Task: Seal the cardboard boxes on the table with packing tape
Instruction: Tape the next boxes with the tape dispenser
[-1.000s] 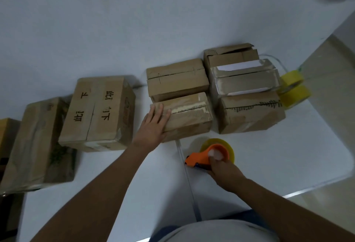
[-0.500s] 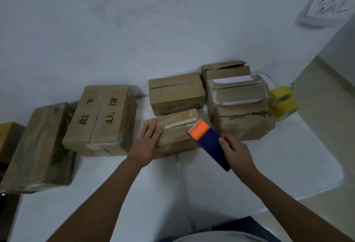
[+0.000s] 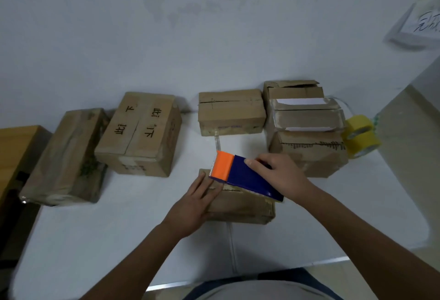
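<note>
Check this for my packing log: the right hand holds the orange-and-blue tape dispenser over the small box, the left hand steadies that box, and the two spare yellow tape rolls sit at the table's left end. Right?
Not quite. The head view shows the two yellow tape rolls at the table's right end, beside the open box. The rest holds: the right hand holds the tape dispenser over the small box, and the left hand steadies it.

We see our two bare forearms reaching in from the bottom edge, with no sleeves, watch or bands on either wrist. Our left hand (image 3: 194,200) and right hand (image 3: 281,175) wear no gloves or rings that we can make out. At the lower edge we wear a light grey top (image 3: 257,291), with dark blue trousers (image 3: 283,274) just beyond it.
</note>
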{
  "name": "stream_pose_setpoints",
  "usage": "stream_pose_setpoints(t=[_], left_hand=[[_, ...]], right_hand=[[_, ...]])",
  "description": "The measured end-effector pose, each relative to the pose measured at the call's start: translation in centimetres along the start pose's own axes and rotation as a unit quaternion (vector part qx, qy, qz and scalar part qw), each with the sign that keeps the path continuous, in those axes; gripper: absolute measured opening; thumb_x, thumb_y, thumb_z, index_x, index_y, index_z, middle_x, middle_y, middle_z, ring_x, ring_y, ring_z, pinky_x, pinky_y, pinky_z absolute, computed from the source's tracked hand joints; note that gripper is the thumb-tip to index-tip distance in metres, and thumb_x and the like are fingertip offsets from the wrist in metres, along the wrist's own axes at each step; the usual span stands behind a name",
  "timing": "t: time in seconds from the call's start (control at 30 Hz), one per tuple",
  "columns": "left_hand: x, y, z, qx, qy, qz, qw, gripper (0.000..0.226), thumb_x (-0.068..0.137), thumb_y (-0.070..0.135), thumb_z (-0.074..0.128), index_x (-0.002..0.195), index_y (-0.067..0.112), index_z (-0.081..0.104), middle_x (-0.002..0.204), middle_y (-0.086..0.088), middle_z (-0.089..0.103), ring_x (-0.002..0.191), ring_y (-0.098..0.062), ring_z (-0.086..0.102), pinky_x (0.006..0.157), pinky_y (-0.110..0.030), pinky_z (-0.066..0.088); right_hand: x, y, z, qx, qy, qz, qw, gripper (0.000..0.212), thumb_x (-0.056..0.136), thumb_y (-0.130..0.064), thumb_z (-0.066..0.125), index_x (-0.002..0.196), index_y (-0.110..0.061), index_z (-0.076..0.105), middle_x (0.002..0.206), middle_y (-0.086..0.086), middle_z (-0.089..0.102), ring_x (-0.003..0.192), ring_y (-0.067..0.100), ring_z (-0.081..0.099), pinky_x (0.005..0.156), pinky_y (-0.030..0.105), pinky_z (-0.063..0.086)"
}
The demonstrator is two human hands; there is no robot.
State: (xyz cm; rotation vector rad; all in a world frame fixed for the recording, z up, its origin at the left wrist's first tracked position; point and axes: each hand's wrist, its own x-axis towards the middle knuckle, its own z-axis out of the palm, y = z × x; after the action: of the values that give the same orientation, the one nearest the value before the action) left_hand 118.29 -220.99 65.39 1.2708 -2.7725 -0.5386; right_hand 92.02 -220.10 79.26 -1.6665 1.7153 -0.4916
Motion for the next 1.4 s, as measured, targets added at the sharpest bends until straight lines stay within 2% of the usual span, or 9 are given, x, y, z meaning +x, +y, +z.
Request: stream_pose_setpoints(t=[0.13, 0.3, 0.43, 0.53, 0.7, 0.8, 1.1, 1.3, 1.4], left_hand=[[-1.5, 1.0, 0.7, -0.013, 0.014, -0.003, 1.0, 0.087, 0.088, 0.034, 0.071, 0.156, 0.033, 0.016, 0.166, 0.0, 0.012, 0.153, -0.026, 0.003, 0.101, -0.041, 0.052], [-1.3, 1.2, 0.1, -0.065, 0.033, -0.001, 0.997, 0.079, 0.092, 0.071, 0.038, 0.155, 0.025, 0.028, 0.165, 0.001, 0.019, 0.154, -0.019, -0.002, 0.12, -0.037, 0.024], [-1.4, 0.8, 0.8, -0.057, 0.049, 0.013, 0.997, 0.076, 0.095, 0.071, 0.037, 0.151, 0.021, 0.038, 0.161, -0.002, 0.03, 0.153, -0.023, 0.01, 0.121, -0.039, 0.025], [-1.2, 0.8, 0.3, -0.134, 0.044, -0.019, 0.99, 0.068, 0.097, 0.068, 0.033, 0.145, 0.023, 0.049, 0.161, 0.007, 0.029, 0.153, -0.012, 0.005, 0.122, -0.026, 0.014], [-0.7, 2.2, -2.0, -0.249, 0.139, -0.135, 0.949, 0.027, 0.102, 0.024, 0.052, 0.126, 0.023, 0.066, 0.132, 0.02, 0.053, 0.124, -0.006, 0.047, 0.098, -0.013, 0.038], [-0.1, 2.6, -2.3, -0.261, 0.136, -0.212, 0.932, 0.024, 0.103, 0.024, 0.051, 0.12, 0.022, 0.068, 0.111, 0.011, 0.065, 0.103, -0.009, 0.058, 0.073, -0.003, 0.037], [-0.6, 2.7, -1.2, -0.194, 0.136, -0.098, 0.967, 0.024, 0.088, 0.015, 0.071, 0.11, 0.023, 0.073, 0.124, 0.015, 0.056, 0.107, -0.007, 0.045, 0.089, -0.007, 0.033], [-0.4, 3.0, -2.0, -0.184, 0.067, -0.124, 0.973, 0.029, 0.096, 0.02, 0.063, 0.124, 0.016, 0.066, 0.132, 0.01, 0.05, 0.112, -0.004, 0.038, 0.094, -0.009, 0.031], [0.0, 4.1, -3.9, -0.306, 0.069, -0.216, 0.925, 0.019, 0.099, 0.02, 0.058, 0.113, 0.023, 0.071, 0.121, 0.006, 0.062, 0.108, -0.009, 0.054, 0.082, -0.004, 0.036]], right_hand=[[0.0, 0.3, 1.0, -0.04, -0.032, -0.018, 0.999, 0.041, 0.097, -0.055, 0.041, 0.105, -0.023, 0.066, 0.093, -0.007, 0.067, 0.081, 0.006, 0.063, 0.069, 0.022, 0.052], [0.1, 1.0, 2.2, -0.13, 0.02, -0.05, 0.99, 0.05, 0.094, -0.063, 0.038, 0.1, -0.023, 0.067, 0.083, -0.001, 0.069, 0.072, 0.013, 0.063, 0.066, 0.035, 0.055], [0.0, 1.5, 3.1, -0.164, 0.038, -0.058, 0.984, 0.052, 0.09, -0.069, 0.037, 0.097, -0.026, 0.066, 0.078, -0.002, 0.069, 0.069, 0.012, 0.063, 0.062, 0.035, 0.055], [-0.2, 1.6, 3.1, -0.145, 0.039, -0.059, 0.987, 0.048, 0.092, -0.064, 0.04, 0.097, -0.024, 0.066, 0.077, 0.0, 0.068, 0.068, 0.013, 0.063, 0.062, 0.034, 0.054], [-0.5, 1.6, 2.8, -0.123, 0.033, -0.057, 0.99, 0.045, 0.094, -0.06, 0.042, 0.1, -0.022, 0.066, 0.083, 0.0, 0.069, 0.072, 0.013, 0.064, 0.065, 0.033, 0.056], [-0.5, 1.5, 2.7, -0.113, 0.026, -0.056, 0.992, 0.044, 0.094, -0.059, 0.042, 0.101, -0.022, 0.065, 0.085, -0.002, 0.069, 0.074, 0.011, 0.064, 0.066, 0.031, 0.056], [0.1, 0.6, 0.2, 0.015, 0.031, -0.045, 0.998, 0.053, 0.083, -0.065, 0.037, 0.084, -0.021, 0.066, 0.074, -0.006, 0.068, 0.067, 0.006, 0.064, 0.061, 0.02, 0.047], [-0.4, 1.5, 1.3, -0.034, -0.022, -0.052, 0.998, 0.046, 0.09, -0.062, 0.04, 0.09, -0.024, 0.067, 0.077, -0.008, 0.067, 0.068, 0.004, 0.063, 0.06, 0.016, 0.047], [-0.8, 2.0, 1.8, -0.033, -0.005, -0.049, 0.998, 0.051, 0.083, -0.069, 0.034, 0.089, -0.028, 0.064, 0.077, -0.012, 0.066, 0.069, 0.003, 0.063, 0.059, 0.015, 0.047]])
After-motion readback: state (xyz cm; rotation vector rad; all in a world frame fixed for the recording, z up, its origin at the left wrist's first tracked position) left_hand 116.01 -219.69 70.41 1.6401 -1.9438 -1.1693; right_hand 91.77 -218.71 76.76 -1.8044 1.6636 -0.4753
